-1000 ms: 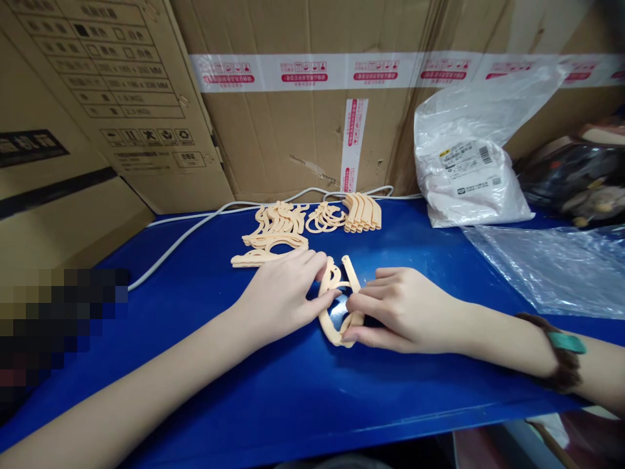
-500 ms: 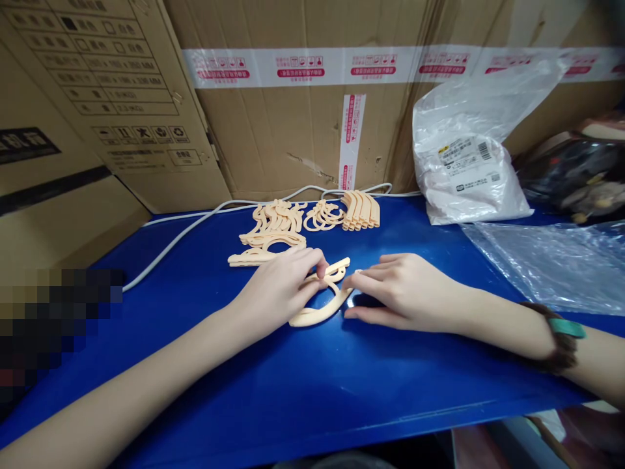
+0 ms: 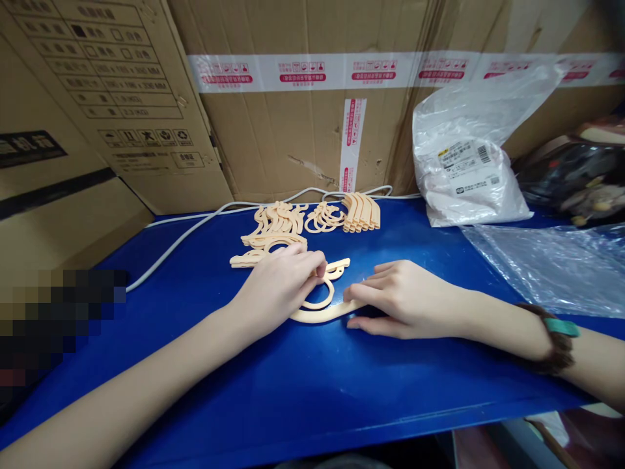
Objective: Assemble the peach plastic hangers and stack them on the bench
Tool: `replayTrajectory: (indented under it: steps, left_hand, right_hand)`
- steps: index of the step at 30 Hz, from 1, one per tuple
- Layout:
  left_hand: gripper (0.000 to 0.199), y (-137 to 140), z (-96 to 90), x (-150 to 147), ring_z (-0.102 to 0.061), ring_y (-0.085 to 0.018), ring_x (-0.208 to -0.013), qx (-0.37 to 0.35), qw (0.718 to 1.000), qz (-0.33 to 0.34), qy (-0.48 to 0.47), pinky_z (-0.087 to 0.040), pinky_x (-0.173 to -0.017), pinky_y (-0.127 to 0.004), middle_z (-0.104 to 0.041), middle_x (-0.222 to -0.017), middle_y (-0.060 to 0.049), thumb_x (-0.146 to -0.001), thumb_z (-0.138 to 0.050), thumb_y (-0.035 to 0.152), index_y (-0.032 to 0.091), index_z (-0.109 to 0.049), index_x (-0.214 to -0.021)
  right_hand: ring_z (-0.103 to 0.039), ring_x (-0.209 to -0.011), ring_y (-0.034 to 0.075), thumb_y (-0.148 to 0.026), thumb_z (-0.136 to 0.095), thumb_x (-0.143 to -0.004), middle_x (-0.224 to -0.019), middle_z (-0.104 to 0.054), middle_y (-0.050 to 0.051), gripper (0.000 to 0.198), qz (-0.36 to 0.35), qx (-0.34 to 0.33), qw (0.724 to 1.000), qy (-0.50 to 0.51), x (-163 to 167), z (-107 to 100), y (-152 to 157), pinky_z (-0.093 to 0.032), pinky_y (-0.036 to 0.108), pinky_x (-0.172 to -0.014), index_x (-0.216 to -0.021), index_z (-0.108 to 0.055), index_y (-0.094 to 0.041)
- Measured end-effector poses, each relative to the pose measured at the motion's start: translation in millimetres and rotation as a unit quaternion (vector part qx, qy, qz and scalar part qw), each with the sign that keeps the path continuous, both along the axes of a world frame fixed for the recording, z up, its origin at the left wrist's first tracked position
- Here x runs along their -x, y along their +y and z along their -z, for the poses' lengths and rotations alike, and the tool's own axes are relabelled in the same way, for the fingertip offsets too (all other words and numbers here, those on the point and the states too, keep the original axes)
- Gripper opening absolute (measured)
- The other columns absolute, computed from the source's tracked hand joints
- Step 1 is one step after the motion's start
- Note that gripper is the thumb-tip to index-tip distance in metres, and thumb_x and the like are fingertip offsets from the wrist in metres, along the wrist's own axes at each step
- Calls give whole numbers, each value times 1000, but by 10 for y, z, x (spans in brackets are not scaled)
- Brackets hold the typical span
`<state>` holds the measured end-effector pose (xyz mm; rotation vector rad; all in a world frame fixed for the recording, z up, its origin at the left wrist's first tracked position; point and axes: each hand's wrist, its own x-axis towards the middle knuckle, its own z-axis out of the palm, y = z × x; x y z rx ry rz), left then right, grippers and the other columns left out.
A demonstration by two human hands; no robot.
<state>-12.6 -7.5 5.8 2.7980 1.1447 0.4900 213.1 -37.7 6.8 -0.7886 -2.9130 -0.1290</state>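
Observation:
My left hand (image 3: 286, 281) is closed on a cream plastic piece with a ring (image 3: 328, 301) and a short straight bar at its far end; the fingers hide its left part. Just in front of that ring lies a curved cream plastic arm (image 3: 316, 316), like part of a folding clothes hanger. My right hand (image 3: 398, 298) has its fingertips on the arm's right end, with the thumb lower and nearer the table edge. Whether the arm and ringed piece are joined is hidden under my left hand.
Behind my hands lie a pile of wavy cream pieces (image 3: 278, 218), several hooks or rings (image 3: 325, 218) and a row of curved pieces (image 3: 361, 212). A white cable (image 3: 185, 231) runs along the back. A white plastic bag (image 3: 466, 163) stands right, before cardboard boxes (image 3: 293, 137).
My right hand has moved slightly toward me, and the curved arm's right end has swung down, away from the ring. My left hand keeps its grip in nearly the same place.

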Motion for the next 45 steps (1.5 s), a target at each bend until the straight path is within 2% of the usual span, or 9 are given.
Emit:
replayTrajectory:
  steps: [7,11,15,18,23,26,30,36,45]
  left_hand:
    - [14,-16,3,2,-54,-21,-90,-19,1000,22,2,-42,-77,-33,-63,-91,-4,-94,-45,19,18,-58,-90]
    - [10,7,-60,17,-55,-20,-94,-21,998,10,-50,-41,-81,-32,-64,-95,-4,-90,-49,23,18,-58,-88]
    - [16,236,-264,109,-59,-18,-81,-16,983,-127,-130,-41,-70,-28,-67,-88,-1,-86,-54,34,20,-61,-85]
    - [22,583,-411,287,-57,-17,-66,3,963,-237,-127,-38,-60,-27,-66,-75,-2,-81,-56,39,19,-64,-83]
    - [24,1257,-399,664,-60,-21,-72,21,925,-370,-77,-39,-59,-27,-70,-83,-6,-75,-58,41,19,-65,-77]
    - [29,1520,-283,799,-63,-23,-77,67,924,-375,-32,-42,-61,-28,-71,-87,-8,-75,-56,47,19,-65,-72]
    - [38,1670,-176,833,-64,-29,-82,69,925,-374,-9,-43,-62,-32,-72,-88,-11,-69,-60,57,20,-66,-70]
    - [48,1726,-172,736,-65,-34,-86,63,920,-384,38,-44,-64,-36,-72,-92,-14,-69,-54,66,20,-69,-74]
    - [36,1694,-178,632,-65,-34,-85,40,920,-388,37,-45,-66,-36,-72,-87,-14,-71,-56,53,20,-69,-71]
  right_hand:
    - [-54,-58,14,-38,-42,-98,-73,-67,1,28,-3,10,1000,7,-7,8,5,-29,30,-60,-93,-60,-17]
    - [-53,-59,14,-32,-41,-98,-76,-67,0,24,-4,15,1000,6,-12,9,13,-29,30,-61,-96,-60,-17]
    - [-52,-58,14,-32,-40,-99,-76,-68,0,25,2,6,1000,13,-20,19,10,-30,30,-60,-97,-61,-19]
    - [-54,-59,14,-33,-41,-99,-78,-69,0,24,1,4,1000,18,-23,27,6,-30,30,-61,-97,-61,-19]
    - [-55,-60,14,-32,-43,-98,-78,-69,1,23,-3,10,1000,20,-19,22,6,-31,30,-61,-97,-62,-18]
    - [-55,-60,14,-33,-43,-98,-78,-69,1,23,-2,17,1000,24,-19,15,7,-31,30,-61,-97,-62,-19]
    - [-55,-60,14,-34,-41,-99,-79,-69,1,25,3,25,999,22,-23,18,10,-30,30,-61,-99,-61,-19]
    - [-54,-61,14,-34,-41,-99,-80,-69,1,25,10,30,999,18,-22,20,24,-30,30,-60,-99,-61,-19]
    - [-53,-60,14,-33,-41,-99,-78,-68,0,24,8,28,999,18,-26,23,15,-30,30,-60,-96,-60,-19]
